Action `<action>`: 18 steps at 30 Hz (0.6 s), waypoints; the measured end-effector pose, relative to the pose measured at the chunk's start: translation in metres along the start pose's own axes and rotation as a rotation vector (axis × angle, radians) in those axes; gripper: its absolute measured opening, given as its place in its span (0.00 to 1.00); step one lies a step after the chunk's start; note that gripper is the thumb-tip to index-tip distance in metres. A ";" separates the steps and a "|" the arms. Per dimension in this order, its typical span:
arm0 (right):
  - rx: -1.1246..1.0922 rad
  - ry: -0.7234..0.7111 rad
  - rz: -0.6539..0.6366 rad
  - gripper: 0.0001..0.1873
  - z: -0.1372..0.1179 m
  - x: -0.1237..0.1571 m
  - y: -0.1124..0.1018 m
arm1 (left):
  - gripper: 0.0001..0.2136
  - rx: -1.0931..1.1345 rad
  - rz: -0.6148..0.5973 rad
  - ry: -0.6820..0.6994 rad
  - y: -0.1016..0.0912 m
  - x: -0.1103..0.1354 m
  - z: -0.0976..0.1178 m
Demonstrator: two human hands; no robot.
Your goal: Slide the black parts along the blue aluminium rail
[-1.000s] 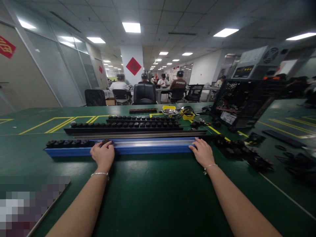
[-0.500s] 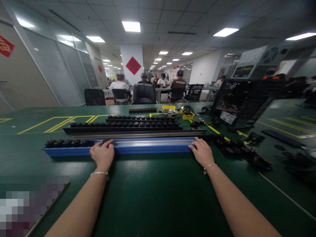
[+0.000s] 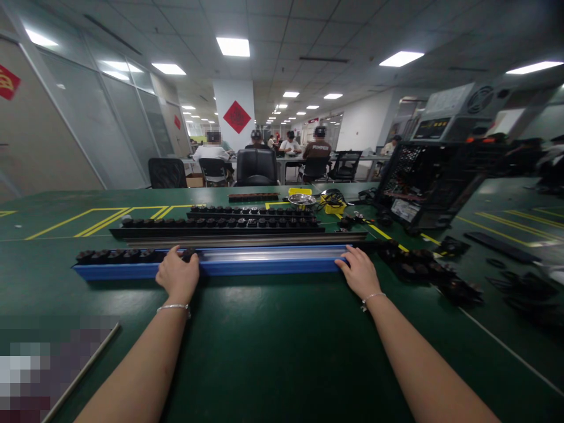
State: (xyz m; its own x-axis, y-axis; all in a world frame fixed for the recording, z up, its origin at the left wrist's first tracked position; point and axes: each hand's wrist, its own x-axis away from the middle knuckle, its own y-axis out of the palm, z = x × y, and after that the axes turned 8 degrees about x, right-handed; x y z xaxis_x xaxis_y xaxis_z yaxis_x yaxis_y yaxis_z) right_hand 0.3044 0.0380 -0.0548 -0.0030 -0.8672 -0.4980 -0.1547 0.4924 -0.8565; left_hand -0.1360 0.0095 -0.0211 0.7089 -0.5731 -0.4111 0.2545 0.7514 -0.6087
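A long blue rail [image 3: 268,268] with a shiny metal inner channel lies crosswise on the green table in front of me. Black round parts [image 3: 115,255] sit in a row along its left portion. My left hand [image 3: 177,274] is curled over the rail at the right end of that row. One dark part [image 3: 188,255] shows between its thumb and fingers. At the rail's right end, my right hand [image 3: 360,269] grips the edge, thumb on the near side and fingertips over the top.
Behind the rail lie a bare metal strip [image 3: 247,240] and strips of black parts [image 3: 220,224]. Loose black pieces [image 3: 414,262] lie to the right, near an opened computer case [image 3: 423,188]. A metal dish [image 3: 301,200] and yellow container [image 3: 332,205] stand farther back. People sit beyond.
My left hand has shifted slightly left and its fingers have parted a little, showing the dark part between them. My right hand stays on the rail's end.
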 end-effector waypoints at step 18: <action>-0.018 -0.002 -0.006 0.19 0.000 0.000 -0.002 | 0.22 0.058 -0.037 -0.036 -0.003 0.005 0.006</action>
State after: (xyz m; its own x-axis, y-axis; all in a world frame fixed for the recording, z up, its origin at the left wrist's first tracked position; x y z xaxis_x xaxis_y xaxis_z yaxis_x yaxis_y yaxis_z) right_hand 0.3043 0.0369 -0.0532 0.0000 -0.8697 -0.4935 -0.1720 0.4862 -0.8568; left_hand -0.1294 0.0065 -0.0175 0.7211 -0.5893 -0.3642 0.3176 0.7484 -0.5822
